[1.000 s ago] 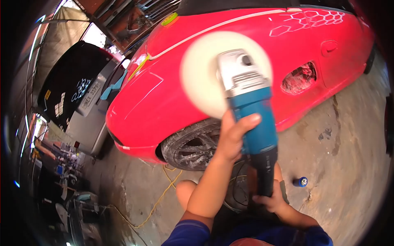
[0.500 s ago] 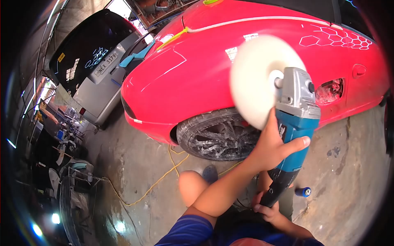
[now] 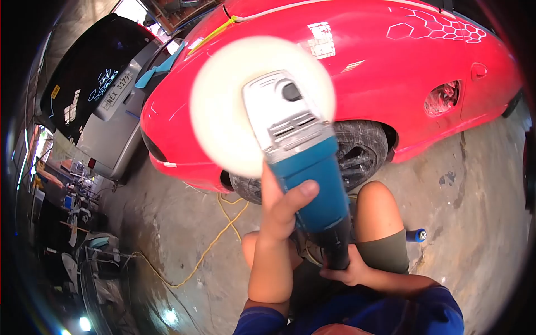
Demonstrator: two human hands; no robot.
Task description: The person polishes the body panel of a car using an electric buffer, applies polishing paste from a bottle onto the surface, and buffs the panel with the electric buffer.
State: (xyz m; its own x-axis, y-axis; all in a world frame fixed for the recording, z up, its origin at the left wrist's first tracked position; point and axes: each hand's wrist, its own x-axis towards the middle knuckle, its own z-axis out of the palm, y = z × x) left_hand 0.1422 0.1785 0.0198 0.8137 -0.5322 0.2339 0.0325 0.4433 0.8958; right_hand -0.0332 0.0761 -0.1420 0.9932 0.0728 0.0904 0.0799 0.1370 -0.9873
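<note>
A blue polisher [image 3: 312, 184] with a silver head slants up and forward from my lap. My left hand [image 3: 282, 209] wraps round the body behind its head, the thumb lying over the top. At the rear end, my right hand [image 3: 350, 271] closes on the black handle. The round white polishing pad [image 3: 218, 106] looks smeared, as if turning. It overlaps the red car's [image 3: 379, 78] fender in view; whether it touches the paint I cannot tell. Below the fender is the car's dusty wheel [image 3: 365, 153].
A yellow cord [image 3: 206, 259] runs across the concrete floor at left. A blue cylindrical object [image 3: 416, 235] lies near my right knee. Behind at left stands a silver vehicle [image 3: 106, 137], with cluttered gear below it. Masking tape [image 3: 215, 34] and a light blue cloth [image 3: 160, 66] are by the car.
Both hands have swung the polisher to the left across the fender, and its head now faces more upward in view. My view has shifted, and my right knee has come into sight.
</note>
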